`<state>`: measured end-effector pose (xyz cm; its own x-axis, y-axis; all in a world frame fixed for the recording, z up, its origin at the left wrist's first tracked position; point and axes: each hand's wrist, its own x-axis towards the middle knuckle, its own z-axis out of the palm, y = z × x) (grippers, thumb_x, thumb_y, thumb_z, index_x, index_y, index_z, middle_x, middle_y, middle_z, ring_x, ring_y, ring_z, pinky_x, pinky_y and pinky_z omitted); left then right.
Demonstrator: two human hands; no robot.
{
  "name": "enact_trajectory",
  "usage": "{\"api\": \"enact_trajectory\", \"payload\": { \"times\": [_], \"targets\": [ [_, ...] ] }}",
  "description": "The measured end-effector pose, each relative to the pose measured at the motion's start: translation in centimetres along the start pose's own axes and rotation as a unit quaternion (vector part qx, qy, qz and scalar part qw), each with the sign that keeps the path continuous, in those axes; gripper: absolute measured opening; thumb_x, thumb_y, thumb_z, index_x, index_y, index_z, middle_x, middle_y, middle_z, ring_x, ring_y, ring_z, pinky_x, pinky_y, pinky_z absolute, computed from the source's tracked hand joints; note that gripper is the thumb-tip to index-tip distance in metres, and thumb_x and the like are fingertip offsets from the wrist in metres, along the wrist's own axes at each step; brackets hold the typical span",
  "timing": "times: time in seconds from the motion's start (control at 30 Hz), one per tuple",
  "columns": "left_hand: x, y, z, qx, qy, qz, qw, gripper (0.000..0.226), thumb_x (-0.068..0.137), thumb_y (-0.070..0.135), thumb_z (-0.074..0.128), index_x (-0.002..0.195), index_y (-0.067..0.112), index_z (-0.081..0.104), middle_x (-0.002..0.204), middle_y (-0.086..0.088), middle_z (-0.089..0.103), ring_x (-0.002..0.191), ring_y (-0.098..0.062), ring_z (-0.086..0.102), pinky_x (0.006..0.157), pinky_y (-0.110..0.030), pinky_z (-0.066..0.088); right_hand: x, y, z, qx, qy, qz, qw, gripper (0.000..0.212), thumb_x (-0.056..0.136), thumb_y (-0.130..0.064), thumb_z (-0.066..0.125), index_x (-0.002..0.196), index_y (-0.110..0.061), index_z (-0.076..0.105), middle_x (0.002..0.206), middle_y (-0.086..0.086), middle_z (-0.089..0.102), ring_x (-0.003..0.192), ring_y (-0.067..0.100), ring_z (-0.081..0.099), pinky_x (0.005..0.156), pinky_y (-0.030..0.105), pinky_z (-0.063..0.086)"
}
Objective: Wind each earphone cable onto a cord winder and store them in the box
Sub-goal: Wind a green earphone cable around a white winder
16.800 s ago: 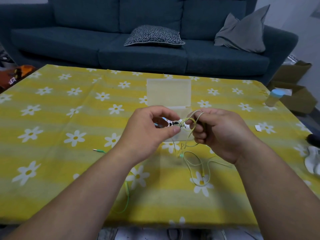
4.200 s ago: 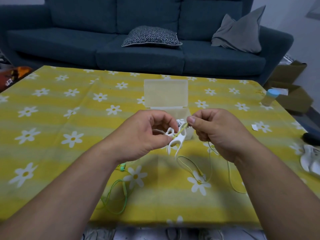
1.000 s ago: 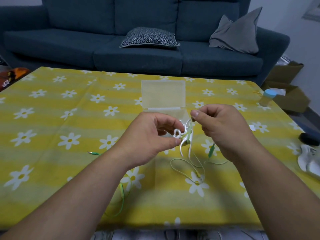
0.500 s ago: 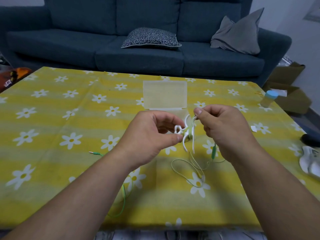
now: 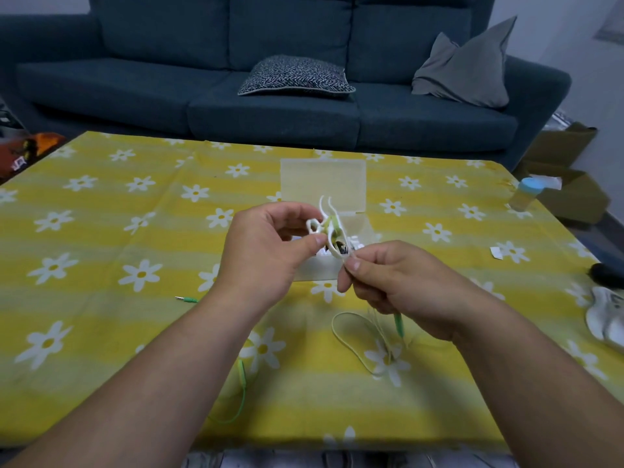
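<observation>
1. Pale yellow-green earphone cable point(image 5: 333, 221): partly wound on the white plastic pronged cord winder point(image 5: 333, 254). Both are held above the yellow, daisy-patterned desk point(image 5: 101, 231), just in front of the open translucent plastic box point(image 5: 324, 179). The slack hangs to a loop on the desk.
2. Left grip point(image 5: 266, 251): thumb and fingers pinch the winder's side. Its long axis is roughly upright, prongs uppermost.
3. Right grip point(image 5: 398, 285): thumb and forefinger pinch the cable just below the winder's lower end. This hand is nearer the free run.
4. Governing relation: the winder lies up and left of the right grip, so the next turn probably crosses the winder's long axis.
5. Brighter green second cable point(image 5: 242, 393): unwound on the desk, beside the left forearm.
</observation>
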<state>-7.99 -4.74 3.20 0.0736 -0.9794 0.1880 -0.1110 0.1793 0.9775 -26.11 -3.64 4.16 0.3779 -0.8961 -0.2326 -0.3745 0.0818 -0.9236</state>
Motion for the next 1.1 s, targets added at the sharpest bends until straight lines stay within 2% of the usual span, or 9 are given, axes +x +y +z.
{"api": "enact_trajectory", "payload": {
  "times": [0.13, 0.33, 0.5, 0.57, 0.67, 0.73, 0.83, 1.0, 1.1],
  "targets": [
    [0.3, 0.2, -0.5, 0.038, -0.001, 0.009, 0.999, 0.024, 0.074, -0.003, 0.080, 0.087, 0.016, 0.075, 0.083, -0.004, 0.074, 0.069, -0.011, 0.066, 0.070, -0.025, 0.054, -0.4, -0.6, -0.2, -0.023, 0.005, -0.014, 1.000, 0.029, 0.100, -0.017, 0.053, 0.080, -0.008, 0.071, 0.052, -0.006, 0.038, 0.051, 0.010, 0.029, 0.050, 0.024, 0.024],
    [-0.2, 0.4, -0.2, 0.204, -0.027, 0.070, 0.976, 0.022, 0.072, 0.011, 0.084, 0.087, 0.025, 0.077, 0.083, 0.012, 0.073, 0.080, -0.002, 0.066, 0.076, -0.013, 0.050, -0.9, -1.5, -0.4, -0.046, 0.019, -0.057, 0.997, 0.020, 0.095, -0.013, 0.060, 0.084, -0.003, 0.073, 0.052, 0.002, 0.048, 0.051, 0.015, 0.041, 0.050, 0.023, 0.037],
    [-0.7, 0.8, 0.3, 0.268, -0.070, 0.078, 0.958, 0.024, 0.074, 0.012, 0.083, 0.091, 0.027, 0.077, 0.088, 0.016, 0.070, 0.084, 0.003, 0.061, 0.072, -0.001, 0.041, -0.8, -1.8, -1.3, -0.110, 0.122, -0.077, 0.983, 0.018, 0.090, -0.011, 0.065, 0.074, -0.007, 0.074, 0.051, 0.002, 0.059, 0.049, 0.014, 0.056, 0.056, 0.035, 0.047],
    [-0.8, 0.8, 0.3, 0.275, -0.090, 0.067, 0.955, 0.026, 0.073, 0.011, 0.084, 0.091, 0.029, 0.077, 0.087, 0.018, 0.069, 0.084, 0.005, 0.061, 0.073, 0.001, 0.039, -0.8, -1.8, -1.7, -0.126, 0.161, -0.084, 0.975, 0.018, 0.088, -0.014, 0.069, 0.071, -0.009, 0.073, 0.049, 0.000, 0.058, 0.047, 0.011, 0.056, 0.054, 0.033, 0.046],
    [-1.0, 0.9, 0.3, 0.255, -0.121, 0.050, 0.958, 0.027, 0.072, 0.013, 0.085, 0.086, 0.033, 0.076, 0.088, 0.017, 0.071, 0.088, 0.005, 0.063, 0.079, -0.007, 0.045, -0.7, -1.6, -2.0, -0.132, 0.206, -0.104, 0.964, 0.019, 0.087, -0.018, 0.073, 0.068, -0.014, 0.071, 0.046, -0.008, 0.052, 0.041, 0.002, 0.043, 0.045, 0.017, 0.037],
    [-1.1, 1.0, 0.4, 0.219, -0.138, 0.040, 0.965, 0.027, 0.070, 0.012, 0.086, 0.083, 0.033, 0.075, 0.088, 0.013, 0.073, 0.089, 0.003, 0.064, 0.083, -0.016, 0.049, -0.3, -1.4, -2.1, -0.125, 0.245, -0.120, 0.954, 0.016, 0.085, -0.019, 0.075, 0.070, -0.016, 0.072, 0.048, -0.012, 0.053, 0.045, 0.001, 0.045, 0.046, 0.014, 0.036],
    [-1.2, 1.3, 0.4, 0.153, -0.148, 0.028, 0.977, 0.028, 0.069, 0.006, 0.086, 0.084, 0.027, 0.077, 0.090, 0.006, 0.075, 0.090, -0.001, 0.067, 0.086, -0.020, 0.051, 0.1, -1.1, -2.3, -0.105, 0.273, -0.121, 0.948, 0.012, 0.085, -0.020, 0.075, 0.074, -0.017, 0.073, 0.048, -0.017, 0.055, 0.047, 0.000, 0.048, 0.048, 0.011, 0.036],
    [-1.3, 1.6, 0.5, 0.101, -0.170, 0.024, 0.980, 0.027, 0.068, 0.000, 0.085, 0.085, 0.020, 0.078, 0.088, 0.004, 0.076, 0.088, -0.003, 0.069, 0.081, -0.014, 0.053, 0.5, -0.7, -2.2, -0.054, 0.258, -0.101, 0.959, 0.018, 0.091, -0.021, 0.069, 0.077, -0.010, 0.073, 0.045, -0.014, 0.046, 0.045, 0.004, 0.038, 0.048, 0.017, 0.032],
    [-1.3, 1.6, 0.6, 0.080, -0.174, 0.031, 0.981, 0.028, 0.068, -0.001, 0.085, 0.085, 0.021, 0.077, 0.087, 0.003, 0.076, 0.088, -0.010, 0.071, 0.084, -0.022, 0.056, 0.7, -0.4, -2.1, 0.007, 0.236, -0.067, 0.969, 0.022, 0.093, -0.017, 0.066, 0.079, 0.000, 0.071, 0.047, -0.006, 0.045, 0.046, 0.012, 0.034, 0.044, 0.020, 0.029]
  ]
}}
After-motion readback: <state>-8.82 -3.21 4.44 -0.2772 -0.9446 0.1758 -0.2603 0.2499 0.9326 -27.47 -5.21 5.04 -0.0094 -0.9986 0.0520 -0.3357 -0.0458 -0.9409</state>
